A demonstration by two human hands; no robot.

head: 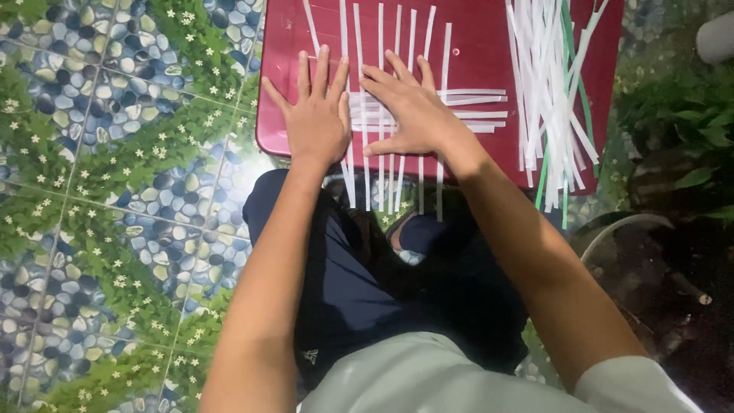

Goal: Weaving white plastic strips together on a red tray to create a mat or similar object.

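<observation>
A woven mat of white paper strips (413, 46) lies on a dark red plastic stool top (482, 53). Long strips run toward me and hang over the stool's near edge, and a few short strips cross them sideways. My left hand (315, 122) lies flat, fingers spread, on the left side of the weave. My right hand (409, 111) presses flat on the crossing strips in the middle, fingers pointing left and away. Neither hand grips anything.
A loose pile of white strips with a few green ones (550, 84) lies on the stool's right side, hanging over its edge. The floor (115, 191) is tiled with a pebble and leaf pattern. My dark trousers (359, 283) are below the stool.
</observation>
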